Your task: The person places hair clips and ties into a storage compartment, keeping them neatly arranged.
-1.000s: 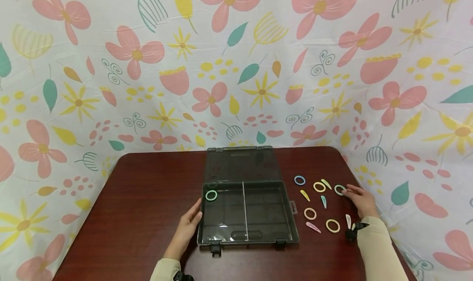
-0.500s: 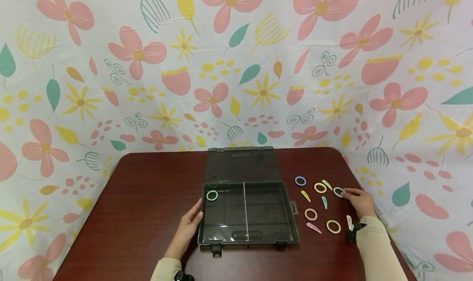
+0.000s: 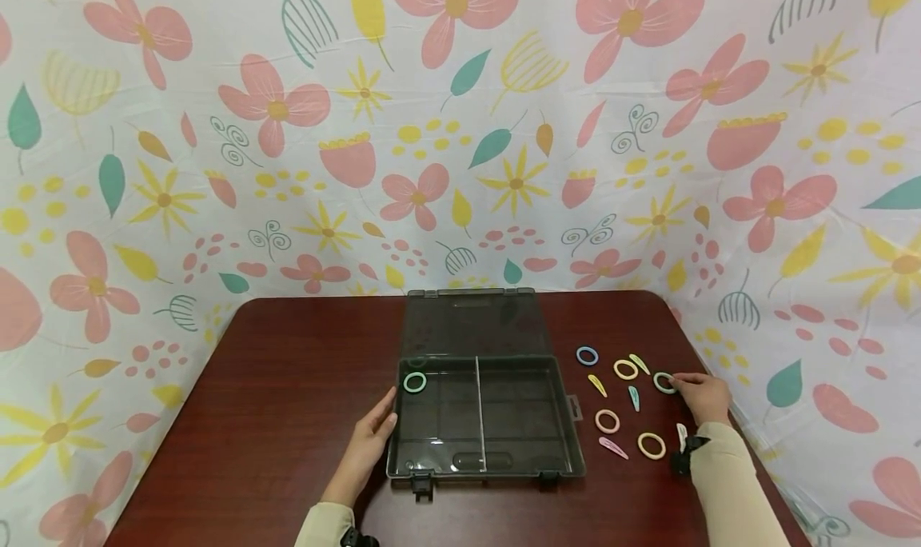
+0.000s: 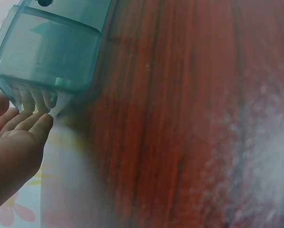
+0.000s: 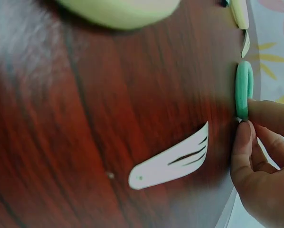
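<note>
My right hand [image 3: 705, 397] pinches a green hair tie [image 5: 241, 90] between thumb and fingers at the right side of the table. In the right wrist view the tie stands on edge at the fingertips, close over the wood. A white snap hair clip [image 5: 175, 159] lies near that hand. My left hand [image 3: 367, 443] rests against the left wall of a dark clear plastic box [image 3: 392, 451], its fingers nearly straight. The box's lid [image 3: 471, 323] lies back, and a divider [image 3: 480, 419] splits it in two. Another green hair tie [image 3: 405, 382] lies in the left compartment.
Right of the box lie a blue hair tie [image 3: 579, 352], a yellow one [image 3: 626, 379], a peach one [image 3: 608, 433] and a cream one [image 3: 651, 457]. Among them are snap clips: yellow [image 3: 597, 385], light green [image 3: 639, 364], teal [image 3: 634, 399] and pink [image 3: 613, 449]. A floral cloth [image 3: 460, 147] surrounds the table.
My right hand's fingers have closed from a looser spread into a pinch on the green hair tie, which has shifted slightly. The left hand stays at the box.
</note>
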`<control>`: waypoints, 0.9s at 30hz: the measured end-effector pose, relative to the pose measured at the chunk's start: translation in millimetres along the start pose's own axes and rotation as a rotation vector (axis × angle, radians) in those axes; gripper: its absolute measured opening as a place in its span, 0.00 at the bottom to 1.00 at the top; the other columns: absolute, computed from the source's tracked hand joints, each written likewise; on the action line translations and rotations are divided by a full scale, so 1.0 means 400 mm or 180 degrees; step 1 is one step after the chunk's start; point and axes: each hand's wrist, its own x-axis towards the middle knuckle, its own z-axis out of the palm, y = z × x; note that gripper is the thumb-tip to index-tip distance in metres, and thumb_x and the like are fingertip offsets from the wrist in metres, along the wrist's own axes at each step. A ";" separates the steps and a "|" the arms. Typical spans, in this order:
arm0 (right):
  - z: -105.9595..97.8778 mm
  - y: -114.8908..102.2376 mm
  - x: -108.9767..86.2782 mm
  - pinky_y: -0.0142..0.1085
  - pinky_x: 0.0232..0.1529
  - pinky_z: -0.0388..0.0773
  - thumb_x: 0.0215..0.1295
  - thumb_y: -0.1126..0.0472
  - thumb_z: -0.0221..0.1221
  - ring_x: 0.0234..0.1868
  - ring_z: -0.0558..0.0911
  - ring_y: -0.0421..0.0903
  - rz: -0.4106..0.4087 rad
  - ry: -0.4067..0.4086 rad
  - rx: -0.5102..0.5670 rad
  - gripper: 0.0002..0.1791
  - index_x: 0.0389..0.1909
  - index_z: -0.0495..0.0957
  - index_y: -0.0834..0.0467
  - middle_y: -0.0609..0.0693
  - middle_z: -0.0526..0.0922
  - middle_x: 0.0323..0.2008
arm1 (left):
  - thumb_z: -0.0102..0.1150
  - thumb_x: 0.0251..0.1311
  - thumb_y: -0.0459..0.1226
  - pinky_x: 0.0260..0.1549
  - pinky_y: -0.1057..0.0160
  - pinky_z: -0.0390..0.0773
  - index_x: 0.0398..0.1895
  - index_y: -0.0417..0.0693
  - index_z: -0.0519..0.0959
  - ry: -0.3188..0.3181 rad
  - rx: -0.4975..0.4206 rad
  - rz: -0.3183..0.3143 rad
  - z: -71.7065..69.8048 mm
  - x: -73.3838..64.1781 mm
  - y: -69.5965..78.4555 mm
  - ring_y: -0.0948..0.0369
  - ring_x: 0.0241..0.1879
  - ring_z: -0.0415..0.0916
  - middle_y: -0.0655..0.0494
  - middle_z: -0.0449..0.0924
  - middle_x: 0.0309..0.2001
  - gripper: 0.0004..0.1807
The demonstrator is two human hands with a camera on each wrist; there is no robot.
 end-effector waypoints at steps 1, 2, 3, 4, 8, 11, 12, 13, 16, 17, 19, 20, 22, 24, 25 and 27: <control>0.000 0.001 0.001 0.37 0.35 0.71 0.66 0.56 0.59 0.44 0.76 0.60 0.0002 0.0006 0.0000 0.19 0.42 0.82 0.71 0.70 0.78 0.46 | 0.45 0.72 0.30 0.65 0.43 0.56 0.74 0.44 0.58 -0.0005 0.0024 0.0031 0.000 0.001 -0.001 0.45 0.71 0.49 0.44 0.54 0.72 0.28; -0.001 0.003 0.001 0.36 0.34 0.71 0.66 0.56 0.59 0.41 0.76 0.57 -0.0002 0.0019 -0.0011 0.19 0.42 0.82 0.71 0.68 0.79 0.43 | 0.45 0.71 0.29 0.65 0.43 0.56 0.73 0.44 0.58 -0.0002 0.0026 0.0037 0.001 0.002 -0.003 0.45 0.71 0.49 0.44 0.55 0.72 0.28; -0.001 0.006 0.001 0.35 0.33 0.71 0.66 0.56 0.59 0.38 0.77 0.54 -0.0014 0.0036 -0.0004 0.19 0.42 0.82 0.71 0.66 0.80 0.41 | 0.46 0.71 0.29 0.65 0.44 0.57 0.73 0.44 0.59 0.0002 0.0024 0.0039 0.001 0.003 -0.004 0.45 0.71 0.50 0.44 0.55 0.72 0.28; -0.001 0.008 0.000 0.34 0.31 0.71 0.66 0.56 0.59 0.35 0.77 0.50 -0.0018 0.0050 0.0016 0.19 0.43 0.82 0.71 0.63 0.82 0.37 | 0.46 0.71 0.29 0.65 0.44 0.57 0.73 0.44 0.59 0.0005 0.0026 0.0033 0.002 0.003 -0.005 0.45 0.71 0.50 0.44 0.55 0.72 0.28; -0.001 0.014 -0.005 0.31 0.26 0.73 0.66 0.56 0.60 0.24 0.77 0.38 0.0007 0.0087 0.0256 0.19 0.43 0.82 0.72 0.46 0.82 0.25 | 0.46 0.71 0.29 0.65 0.44 0.57 0.73 0.44 0.59 0.0001 0.0013 0.0029 0.002 0.001 -0.003 0.46 0.71 0.49 0.45 0.55 0.72 0.28; 0.001 0.009 -0.010 0.30 0.26 0.77 0.65 0.57 0.61 0.23 0.79 0.35 0.0078 0.0089 0.0574 0.18 0.42 0.82 0.71 0.39 0.81 0.23 | 0.46 0.71 0.30 0.65 0.44 0.56 0.74 0.45 0.58 0.0002 0.0013 0.0007 0.001 -0.002 0.000 0.46 0.72 0.49 0.45 0.54 0.73 0.28; 0.002 0.005 -0.012 0.30 0.27 0.78 0.65 0.56 0.61 0.23 0.79 0.35 0.0103 0.0098 0.0687 0.18 0.42 0.82 0.70 0.38 0.81 0.24 | 0.46 0.71 0.30 0.65 0.43 0.57 0.74 0.44 0.58 0.0000 0.0039 0.0016 0.001 -0.002 0.000 0.45 0.71 0.49 0.45 0.54 0.73 0.28; 0.003 0.001 -0.013 0.30 0.28 0.79 0.65 0.57 0.61 0.24 0.80 0.34 0.0118 0.0116 0.0780 0.18 0.43 0.82 0.70 0.37 0.81 0.25 | 0.46 0.71 0.30 0.65 0.43 0.57 0.74 0.45 0.58 0.0002 0.0027 -0.0001 0.000 -0.003 0.001 0.45 0.71 0.49 0.45 0.54 0.73 0.28; 0.009 -0.014 -0.015 0.29 0.29 0.80 0.65 0.58 0.62 0.24 0.81 0.34 0.0121 0.0201 0.1016 0.16 0.44 0.81 0.69 0.36 0.80 0.26 | 0.46 0.71 0.30 0.65 0.43 0.56 0.74 0.45 0.58 0.0000 0.0027 -0.0007 0.000 -0.003 0.001 0.45 0.71 0.49 0.45 0.55 0.72 0.28; 0.011 -0.021 -0.014 0.29 0.30 0.81 0.65 0.59 0.62 0.24 0.81 0.34 0.0119 0.0231 0.1120 0.16 0.44 0.81 0.68 0.36 0.81 0.26 | 0.46 0.71 0.30 0.65 0.43 0.56 0.74 0.45 0.58 0.0000 0.0022 -0.0008 0.000 -0.003 0.001 0.45 0.71 0.49 0.45 0.55 0.72 0.28; 0.015 -0.036 -0.013 0.28 0.28 0.81 0.64 0.61 0.62 0.23 0.81 0.34 0.0121 0.0291 0.1330 0.12 0.41 0.82 0.66 0.35 0.80 0.25 | 0.46 0.71 0.30 0.66 0.44 0.56 0.73 0.45 0.59 -0.0004 0.0008 0.0004 0.000 -0.002 0.001 0.45 0.71 0.49 0.44 0.55 0.72 0.28; 0.018 -0.044 -0.013 0.28 0.28 0.80 0.64 0.62 0.62 0.23 0.81 0.34 0.0135 0.0320 0.1458 0.09 0.39 0.83 0.64 0.35 0.80 0.24 | 0.46 0.71 0.30 0.66 0.43 0.56 0.73 0.45 0.59 -0.0002 0.0014 0.0009 0.000 -0.002 0.001 0.45 0.71 0.49 0.44 0.55 0.72 0.28; 0.022 -0.063 -0.014 0.27 0.26 0.80 0.62 0.65 0.63 0.22 0.81 0.34 0.0140 0.0354 0.1734 0.04 0.35 0.85 0.61 0.37 0.82 0.23 | 0.46 0.71 0.30 0.66 0.44 0.56 0.73 0.45 0.59 0.0004 0.0017 0.0006 0.001 -0.001 0.000 0.45 0.71 0.49 0.45 0.55 0.72 0.28; 0.028 -0.083 -0.016 0.28 0.26 0.80 0.61 0.67 0.64 0.21 0.82 0.35 0.0123 0.0370 0.1949 0.03 0.32 0.85 0.59 0.39 0.83 0.23 | 0.46 0.71 0.29 0.65 0.44 0.57 0.73 0.44 0.59 0.0013 0.0030 0.0032 0.000 0.000 -0.001 0.45 0.71 0.50 0.44 0.55 0.72 0.28; 0.032 -0.093 -0.017 0.28 0.26 0.81 0.60 0.67 0.64 0.21 0.82 0.36 0.0080 0.0381 0.2003 0.03 0.32 0.86 0.59 0.41 0.84 0.23 | 0.46 0.71 0.30 0.66 0.44 0.57 0.73 0.45 0.59 0.0022 0.0019 0.0009 0.000 0.000 0.000 0.46 0.71 0.50 0.45 0.55 0.72 0.28; 0.041 -0.111 -0.018 0.29 0.27 0.81 0.59 0.68 0.65 0.22 0.83 0.37 0.0005 0.0388 0.2075 0.03 0.32 0.86 0.60 0.41 0.84 0.23 | 0.46 0.71 0.30 0.65 0.44 0.57 0.73 0.45 0.59 0.0023 0.0027 0.0020 -0.001 -0.001 -0.002 0.46 0.71 0.50 0.45 0.55 0.72 0.28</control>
